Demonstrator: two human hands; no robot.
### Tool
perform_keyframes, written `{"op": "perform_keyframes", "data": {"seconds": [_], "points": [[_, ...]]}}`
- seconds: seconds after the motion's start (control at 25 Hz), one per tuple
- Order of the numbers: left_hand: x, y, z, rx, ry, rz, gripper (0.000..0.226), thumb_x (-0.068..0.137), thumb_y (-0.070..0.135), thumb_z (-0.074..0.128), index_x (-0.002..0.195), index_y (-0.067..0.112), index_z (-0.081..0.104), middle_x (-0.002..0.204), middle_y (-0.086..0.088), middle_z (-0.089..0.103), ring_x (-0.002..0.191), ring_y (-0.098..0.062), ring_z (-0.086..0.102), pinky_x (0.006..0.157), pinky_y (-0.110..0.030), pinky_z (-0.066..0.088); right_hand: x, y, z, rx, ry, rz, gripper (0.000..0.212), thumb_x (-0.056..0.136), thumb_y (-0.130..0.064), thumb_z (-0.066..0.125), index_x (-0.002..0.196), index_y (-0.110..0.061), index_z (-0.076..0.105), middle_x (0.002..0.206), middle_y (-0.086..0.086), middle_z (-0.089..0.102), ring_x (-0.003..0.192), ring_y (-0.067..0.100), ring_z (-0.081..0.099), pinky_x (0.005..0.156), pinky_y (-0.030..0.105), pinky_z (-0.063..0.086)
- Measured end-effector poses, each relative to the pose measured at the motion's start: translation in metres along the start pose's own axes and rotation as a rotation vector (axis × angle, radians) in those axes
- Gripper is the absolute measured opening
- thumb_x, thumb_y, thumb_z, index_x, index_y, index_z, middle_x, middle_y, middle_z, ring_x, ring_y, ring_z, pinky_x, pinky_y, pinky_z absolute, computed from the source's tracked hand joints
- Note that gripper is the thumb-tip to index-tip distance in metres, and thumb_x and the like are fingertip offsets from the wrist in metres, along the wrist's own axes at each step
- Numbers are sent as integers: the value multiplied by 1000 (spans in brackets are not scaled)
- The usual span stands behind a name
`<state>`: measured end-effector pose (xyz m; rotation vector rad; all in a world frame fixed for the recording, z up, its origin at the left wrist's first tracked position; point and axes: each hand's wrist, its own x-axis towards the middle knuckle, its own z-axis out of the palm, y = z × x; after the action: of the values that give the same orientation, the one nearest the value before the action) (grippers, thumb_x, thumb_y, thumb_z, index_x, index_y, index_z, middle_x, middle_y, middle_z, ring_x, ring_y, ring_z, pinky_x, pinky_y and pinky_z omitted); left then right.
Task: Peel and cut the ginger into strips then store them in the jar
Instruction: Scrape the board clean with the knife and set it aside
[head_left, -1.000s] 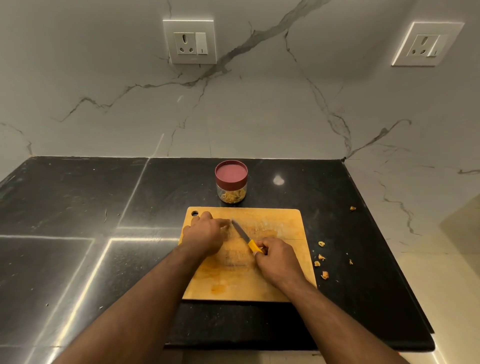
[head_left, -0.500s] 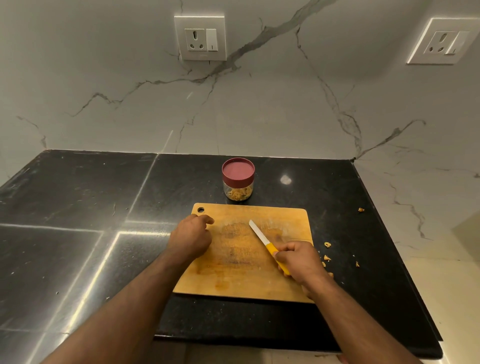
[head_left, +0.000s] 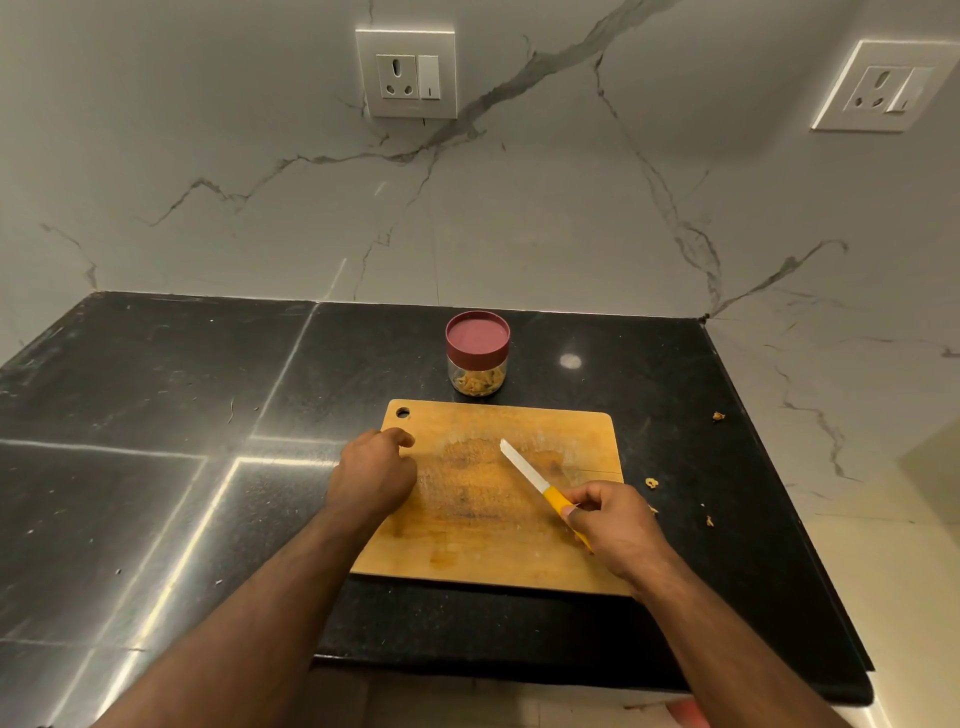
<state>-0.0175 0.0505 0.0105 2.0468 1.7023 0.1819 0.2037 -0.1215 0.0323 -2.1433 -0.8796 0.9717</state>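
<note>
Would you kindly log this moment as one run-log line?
right hand: holds knife over cutting board | left hand: curled, grip unclear | jar: lidded, ginger strips inside
</note>
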Motion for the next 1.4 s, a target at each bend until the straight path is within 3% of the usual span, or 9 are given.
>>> {"op": "perform_keyframes", "data": {"seconds": [0.12, 0.28, 0.44, 0.64, 0.92, 1.12, 1.32, 1.4], "points": [[-3, -1, 0, -19, 13, -31, 39, 92, 20, 56, 131, 27, 63, 133, -4, 58, 120, -25, 55, 101, -45, 51, 0, -1, 4, 40, 34, -30, 8, 91, -22, 68, 94, -26, 74, 88, -4, 68, 86, 16, 63, 81, 43, 56], [-8, 1, -2, -81, 45, -79, 43, 92, 13, 56, 134, 22, 59, 137, -9, 52, 123, -30, 52, 102, -45, 49, -2, 1, 12, 93, 46, -32, 10, 94, -21, 65, 99, -26, 71, 92, -4, 66, 87, 14, 61, 79, 36, 53], [-3, 1, -7, -207, 47, -160, 48, 86, 13, 58, 134, 21, 57, 133, -12, 55, 112, -31, 57, 95, -49, 53, -1, 4, 12, 82, 26, -26, 10, 95, -22, 63, 100, -27, 69, 92, -2, 67, 88, 17, 63, 80, 37, 55], [-1, 5, -9, -292, 34, -272, 51, 86, 14, 56, 136, 20, 52, 133, -14, 51, 110, -33, 56, 93, -50, 54, -2, 3, 8, 122, -15, 6, 11, 98, -19, 60, 102, -25, 68, 94, 0, 66, 84, 14, 63, 68, 24, 53], [5, 3, -20, -487, 50, -386, 38, 92, 20, 61, 129, 13, 53, 127, -14, 52, 98, -26, 53, 70, -38, 44, -1, 5, 3, 152, -69, 31, 12, 98, -19, 59, 104, -24, 68, 97, 2, 68, 86, 15, 64, 71, 25, 54], [12, -2, -29, -588, 20, -472, 26, 93, 27, 64, 108, 7, 58, 99, -14, 61, 97, -34, 61, 91, -53, 54, 0, 4, 0, 172, -105, 42, 13, 98, -17, 59, 105, -23, 68, 98, 4, 69, 82, 14, 63, 76, 28, 57], [6, -3, -35, -746, -40, -493, 46, 95, 35, 65, 125, 1, 57, 112, -18, 64, 100, -38, 63, 83, -49, 54, 1, 3, -4, 224, -134, 65, 14, 98, -15, 59, 106, -22, 68, 102, 7, 68, 85, 16, 63, 83, 33, 58], [2, -4, -37, -813, -85, -496, 47, 95, 38, 66, 125, 3, 57, 113, -18, 67, 100, -39, 66, 89, -53, 55, -1, 3, -6, 263, -129, 61, 14, 98, -14, 58, 104, -21, 69, 102, 7, 68, 85, 16, 62, 81, 32, 57]]}}
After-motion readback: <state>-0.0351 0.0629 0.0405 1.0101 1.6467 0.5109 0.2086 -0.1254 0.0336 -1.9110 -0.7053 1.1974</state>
